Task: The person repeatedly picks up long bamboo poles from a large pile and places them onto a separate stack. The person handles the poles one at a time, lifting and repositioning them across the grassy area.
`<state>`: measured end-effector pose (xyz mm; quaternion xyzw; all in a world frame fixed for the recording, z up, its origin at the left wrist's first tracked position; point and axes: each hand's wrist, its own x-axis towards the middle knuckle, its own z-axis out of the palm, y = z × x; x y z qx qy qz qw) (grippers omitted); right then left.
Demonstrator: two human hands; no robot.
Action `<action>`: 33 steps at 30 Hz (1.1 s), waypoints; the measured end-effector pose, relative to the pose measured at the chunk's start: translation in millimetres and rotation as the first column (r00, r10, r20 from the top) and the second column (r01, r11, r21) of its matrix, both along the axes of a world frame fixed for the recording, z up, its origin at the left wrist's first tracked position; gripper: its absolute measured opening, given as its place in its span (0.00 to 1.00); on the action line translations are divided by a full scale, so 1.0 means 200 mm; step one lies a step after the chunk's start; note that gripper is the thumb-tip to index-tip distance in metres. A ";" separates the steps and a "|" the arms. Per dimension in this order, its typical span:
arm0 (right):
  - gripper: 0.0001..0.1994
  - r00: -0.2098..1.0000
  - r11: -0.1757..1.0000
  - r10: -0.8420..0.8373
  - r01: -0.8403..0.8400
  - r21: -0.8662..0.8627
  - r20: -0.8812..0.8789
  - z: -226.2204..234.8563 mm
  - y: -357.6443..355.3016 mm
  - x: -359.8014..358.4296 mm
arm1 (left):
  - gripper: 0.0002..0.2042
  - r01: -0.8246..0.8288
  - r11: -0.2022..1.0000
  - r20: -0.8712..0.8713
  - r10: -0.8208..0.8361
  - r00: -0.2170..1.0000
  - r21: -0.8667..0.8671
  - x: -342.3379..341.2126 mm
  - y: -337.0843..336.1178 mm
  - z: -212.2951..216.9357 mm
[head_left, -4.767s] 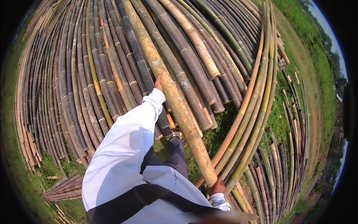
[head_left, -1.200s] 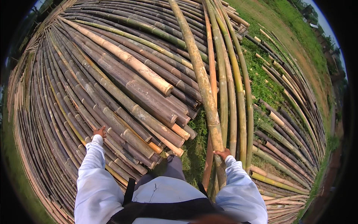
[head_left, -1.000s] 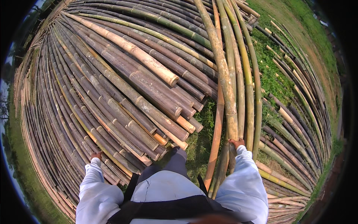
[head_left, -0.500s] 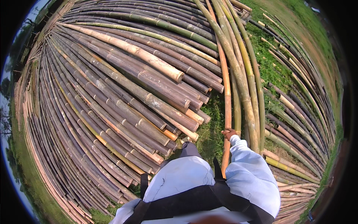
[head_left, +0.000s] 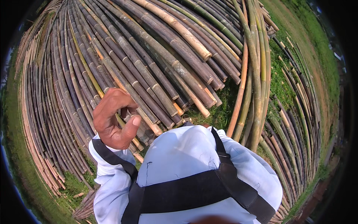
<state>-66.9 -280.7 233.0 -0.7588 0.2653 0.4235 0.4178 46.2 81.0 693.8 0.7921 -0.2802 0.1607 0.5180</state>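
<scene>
My left hand point(head_left: 113, 119) is raised close to the camera, above the cut ends of a large pile of brown bamboo poles point(head_left: 149, 71). Its fingers are loosely curled, the thumb stands apart, and it holds nothing. My right hand is out of sight, hidden below my white-sleeved shoulder. A bundle of long green-yellow bamboo poles point(head_left: 257, 74) lies to my right, touched by neither hand. A thick pale pole point(head_left: 179, 30) rests on top of the pile.
A strip of grass point(head_left: 220, 112) separates the pile's cut ends from the green-yellow poles. More thin poles point(head_left: 298, 112) lie on the grass at the far right. A black harness strap point(head_left: 194, 186) crosses my white shirt.
My right hand has left the long green-yellow pole and dropped out of view. My left hand has come up close to the camera. My view has swung left over the pile.
</scene>
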 end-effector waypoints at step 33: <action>0.18 0.906 0.905 0.422 -0.419 0.074 -0.029 -0.15 0.04 0.13 | 0.08 -0.248 0.311 0.136 0.341 0.930 0.917 -0.78 0.08 0.72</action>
